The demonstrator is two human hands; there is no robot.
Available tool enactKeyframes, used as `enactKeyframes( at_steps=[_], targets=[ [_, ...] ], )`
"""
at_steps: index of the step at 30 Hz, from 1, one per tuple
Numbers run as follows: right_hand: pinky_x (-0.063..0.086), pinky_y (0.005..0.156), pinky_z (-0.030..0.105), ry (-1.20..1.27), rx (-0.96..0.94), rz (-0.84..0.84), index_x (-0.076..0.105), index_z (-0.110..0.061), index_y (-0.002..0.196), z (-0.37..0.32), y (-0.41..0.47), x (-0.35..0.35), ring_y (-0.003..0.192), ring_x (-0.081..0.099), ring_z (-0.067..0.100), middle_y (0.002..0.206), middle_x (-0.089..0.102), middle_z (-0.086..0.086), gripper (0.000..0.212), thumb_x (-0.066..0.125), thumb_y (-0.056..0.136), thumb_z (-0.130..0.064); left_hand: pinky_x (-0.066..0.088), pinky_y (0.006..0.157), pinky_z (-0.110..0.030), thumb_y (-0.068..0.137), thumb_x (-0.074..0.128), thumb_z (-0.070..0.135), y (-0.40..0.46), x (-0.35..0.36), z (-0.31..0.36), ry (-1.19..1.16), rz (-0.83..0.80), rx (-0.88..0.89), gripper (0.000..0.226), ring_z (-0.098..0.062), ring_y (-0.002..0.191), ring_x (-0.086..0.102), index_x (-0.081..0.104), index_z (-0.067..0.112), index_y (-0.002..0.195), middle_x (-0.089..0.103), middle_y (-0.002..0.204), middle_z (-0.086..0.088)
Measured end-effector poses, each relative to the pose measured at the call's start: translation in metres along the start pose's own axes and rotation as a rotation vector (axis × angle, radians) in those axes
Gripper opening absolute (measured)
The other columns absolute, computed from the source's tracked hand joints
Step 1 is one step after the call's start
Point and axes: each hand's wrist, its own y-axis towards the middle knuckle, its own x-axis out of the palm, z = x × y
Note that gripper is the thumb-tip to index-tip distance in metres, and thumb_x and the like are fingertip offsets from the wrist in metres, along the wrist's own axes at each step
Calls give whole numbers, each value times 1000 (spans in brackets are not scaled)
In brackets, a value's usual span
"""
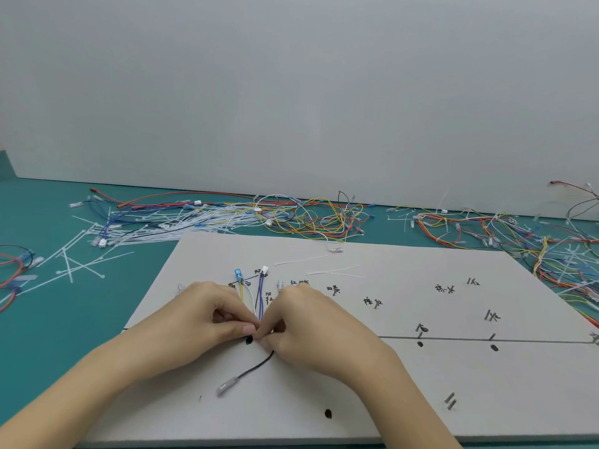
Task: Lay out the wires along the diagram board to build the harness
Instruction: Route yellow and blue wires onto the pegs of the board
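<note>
Two hands meet at middle of board (pixel 372 377) on green tabletop (pixel 48 325). Left hand (pixel 207 314) and right hand (pixel 308 322) both pinch bundle of wires (pixel 257 299) with curled fingers, near black dot on drawn line. Step, likely: gathering short wires at junction. Next move needs branches fanned to their labels. Count: four or five wires fan upward, one black wire (pixel 254 367) trails downward; two loose ties (pixel 334 272) on board; piles beyond uncounted.
</note>
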Motion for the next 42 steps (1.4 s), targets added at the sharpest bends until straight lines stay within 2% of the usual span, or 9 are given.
enactKeyframes(
  at_steps=[6, 10, 14, 18, 22, 26, 33, 39, 42],
  targets=[
    [47, 51, 20, 203, 137, -16, 77, -14, 79, 23, -5, -21, 56, 60, 5, 63, 69, -4, 6, 71, 79, -16, 42, 64, -10, 81, 77, 18, 1, 0, -4, -26, 24, -31, 22, -4, 76, 63, 78, 40, 80, 69, 76, 18],
    [50, 57, 26, 367, 229, 22, 76, -14, 72, 43, -12, -39, 53, 57, 6, 58, 67, -3, 7, 73, 79, -14, 43, 62, -12, 80, 78, 23, 0, 2, -7, 7, 55, -35, 18, -5, 69, 61, 77, 40, 75, 68, 74, 16],
    [47, 54, 18, 453, 257, 97, 75, -10, 71, 52, -14, -45, 51, 57, 8, 57, 67, -1, 8, 76, 79, -11, 42, 61, -11, 78, 79, 21, -1, 10, -5, 27, 101, 22, 19, -5, 69, 57, 75, 39, 74, 64, 77, 15],
    [43, 51, 14, 528, 256, 165, 74, -9, 72, 50, -11, -41, 51, 58, 7, 57, 67, -1, 8, 76, 80, -11, 39, 70, -9, 80, 78, 28, -1, 20, -4, 93, 96, 112, 15, -4, 83, 55, 74, 43, 82, 58, 86, 16],
    [44, 53, 16, 649, 201, 247, 74, -12, 72, 47, -7, -39, 53, 57, 6, 58, 65, -2, 11, 74, 81, -5, 36, 71, -11, 78, 79, 24, -1, 27, -2, 193, 183, 227, 17, 0, 80, 50, 77, 36, 89, 56, 74, 17],
    [46, 53, 20, 652, 204, 350, 74, -13, 73, 45, 3, -29, 53, 57, 7, 57, 64, -5, 12, 73, 80, -3, 41, 66, -15, 71, 85, 16, -2, 25, 1, 239, 222, 304, 22, 4, 73, 49, 77, 29, 87, 57, 70, 20],
    [47, 55, 18, 656, 218, 398, 75, -13, 87, 43, 15, -13, 53, 58, 4, 61, 64, -8, 9, 72, 83, -5, 42, 65, -16, 81, 74, 26, -3, 29, 3, 259, 201, 352, 9, 3, 72, 51, 78, 30, 88, 55, 72, 23],
    [51, 55, 18, 836, 212, 304, 66, 2, 110, 44, 21, -15, 51, 56, 5, 66, 61, 6, 20, 56, 93, 3, 47, 58, -29, 82, 70, 25, -4, 33, 4, 337, 244, 396, 7, -6, 66, 49, 77, 27, 84, 57, 65, 15],
    [52, 55, 22, 821, 208, 318, 67, 1, 105, 45, 24, -17, 50, 57, 11, 64, 63, 7, 16, 60, 90, 3, 46, 57, -29, 82, 70, 24, -3, 34, 3, 342, 254, 405, 7, -7, 65, 49, 76, 26, 85, 57, 64, 15]
  ],
)
